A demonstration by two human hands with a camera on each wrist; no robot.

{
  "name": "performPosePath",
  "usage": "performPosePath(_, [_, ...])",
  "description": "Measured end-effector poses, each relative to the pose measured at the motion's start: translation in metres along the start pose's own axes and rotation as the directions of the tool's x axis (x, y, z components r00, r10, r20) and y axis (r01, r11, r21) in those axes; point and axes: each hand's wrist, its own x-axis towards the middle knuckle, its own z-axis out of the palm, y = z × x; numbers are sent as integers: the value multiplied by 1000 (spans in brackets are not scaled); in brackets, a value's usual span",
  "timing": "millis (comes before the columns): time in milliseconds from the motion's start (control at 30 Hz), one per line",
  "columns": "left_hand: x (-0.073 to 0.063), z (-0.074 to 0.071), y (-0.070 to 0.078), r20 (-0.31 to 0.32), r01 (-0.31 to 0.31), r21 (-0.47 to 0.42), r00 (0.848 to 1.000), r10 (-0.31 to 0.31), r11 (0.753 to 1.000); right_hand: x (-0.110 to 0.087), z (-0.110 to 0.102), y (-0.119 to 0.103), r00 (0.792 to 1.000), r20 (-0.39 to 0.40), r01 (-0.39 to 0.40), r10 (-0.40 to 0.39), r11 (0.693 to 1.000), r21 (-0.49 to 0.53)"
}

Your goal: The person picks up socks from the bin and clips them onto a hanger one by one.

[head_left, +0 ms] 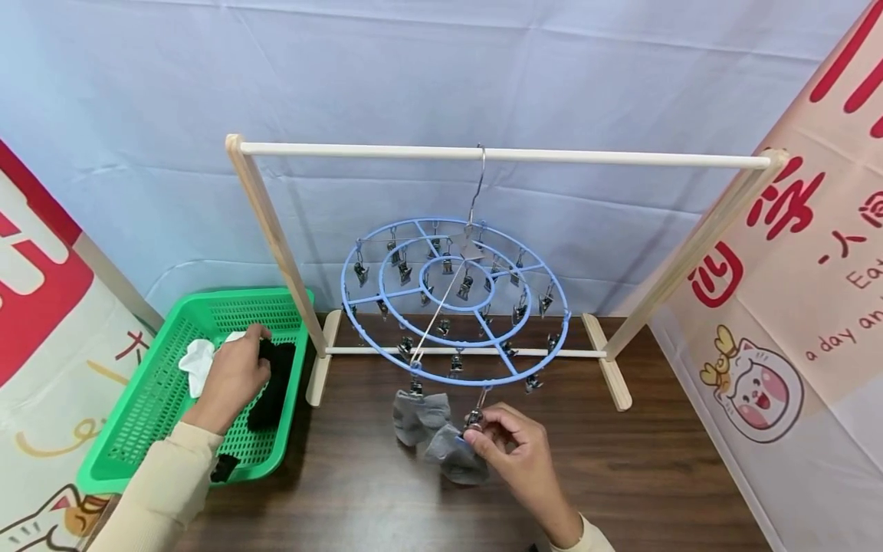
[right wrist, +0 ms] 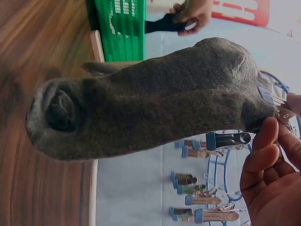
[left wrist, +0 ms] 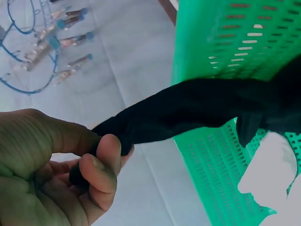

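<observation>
My left hand point(head_left: 233, 377) is over the green basket point(head_left: 181, 307), pinching the end of a black sock point(left wrist: 188, 110) between thumb and fingers. The sock stretches up from the basket, where more black fabric point(head_left: 274, 395) and white socks point(head_left: 198, 365) lie. At the front rim of the blue round hanger point(head_left: 455, 303), my right hand point(head_left: 519, 448) pinches a metal clip point(head_left: 474, 418). That clip's blue-tipped jaws are on the edge of a grey sock point(right wrist: 155, 103), which dangles below. Beside it another grey sock point(head_left: 419, 418) hangs from a neighbouring clip point(head_left: 415, 386).
The hanger hooks over the white rod point(head_left: 386, 151) of a wooden stand point(head_left: 272, 230) on the dark brown table point(head_left: 662, 475). Several other metal clips point(head_left: 465, 287) dangle from its rings. Pale cloth point(head_left: 428, 69) covers the back, with printed cloth point(head_left: 814, 307) on the right.
</observation>
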Motion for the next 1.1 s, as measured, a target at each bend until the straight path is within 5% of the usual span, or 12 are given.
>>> performPosePath(433, [-21,-5,15,-157,9,2,988,-8,1000,18,27,-35,993,81,87,-85,996,-29])
performPosePath(700, [-34,-17,37,-189,8,-71,982,-22,997,9,33,-7,993,83,91,-80,987,-130])
performPosePath(833, [-42,-19,48,-187,-37,-129,982,12,991,8,33,-2,994,82,85,-73,983,-161])
performPosePath(1000, [-51,-12,60,-241,-149,-175,965,105,973,16,29,-21,993,54,115,-107,977,-179])
performPosePath(1100, [-56,-7,66,-217,-187,-201,966,143,962,19,25,-29,992,51,127,-119,973,-192])
